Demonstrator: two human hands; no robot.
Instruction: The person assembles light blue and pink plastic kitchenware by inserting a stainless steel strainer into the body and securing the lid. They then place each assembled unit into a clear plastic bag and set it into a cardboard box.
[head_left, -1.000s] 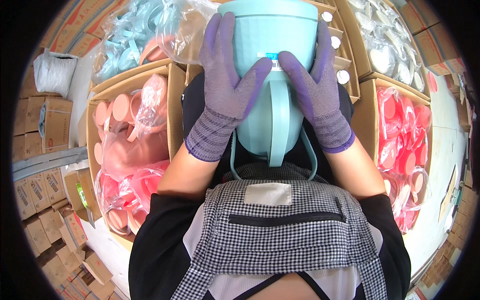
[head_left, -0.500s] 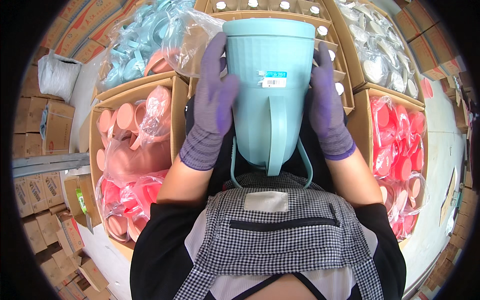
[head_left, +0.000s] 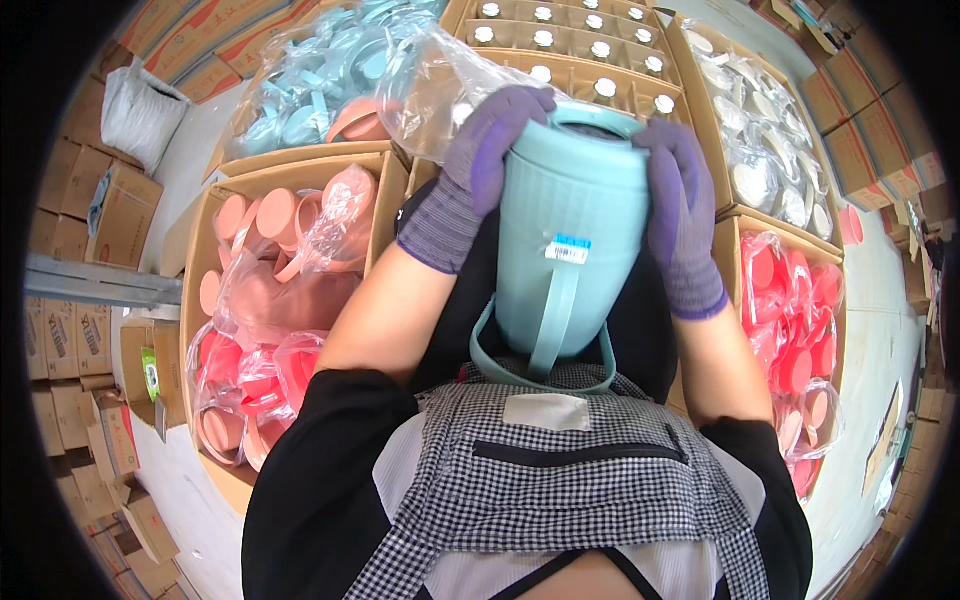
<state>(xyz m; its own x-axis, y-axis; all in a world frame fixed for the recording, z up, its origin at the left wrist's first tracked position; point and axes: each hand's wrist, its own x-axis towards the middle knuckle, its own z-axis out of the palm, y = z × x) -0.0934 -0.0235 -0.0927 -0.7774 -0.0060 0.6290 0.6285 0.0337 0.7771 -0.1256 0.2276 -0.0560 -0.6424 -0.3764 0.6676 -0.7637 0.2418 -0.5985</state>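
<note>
I hold a ribbed light-teal plastic jug (head_left: 570, 260) upright in front of my chest, its handle and a thin loop hanging toward my checked apron. My left hand (head_left: 478, 170), in a purple knit glove, grips the jug's upper left side with fingers over the rim. My right hand (head_left: 682, 215), gloved the same, clasps the upper right side. A small blue-and-white sticker sits on the jug's front.
Open cartons surround me: pink lids and cups in bags (head_left: 270, 300) at left, teal parts in a bag (head_left: 320, 80) at far left, white-capped bottles (head_left: 570, 45) ahead, clear bagged parts (head_left: 770, 150) at far right, red lids (head_left: 800, 320) at right. Stacked boxes (head_left: 80, 340) line the floor.
The jug has tipped and come lower toward my chest, showing its rim at the top. Both hands slid up to the rim.
</note>
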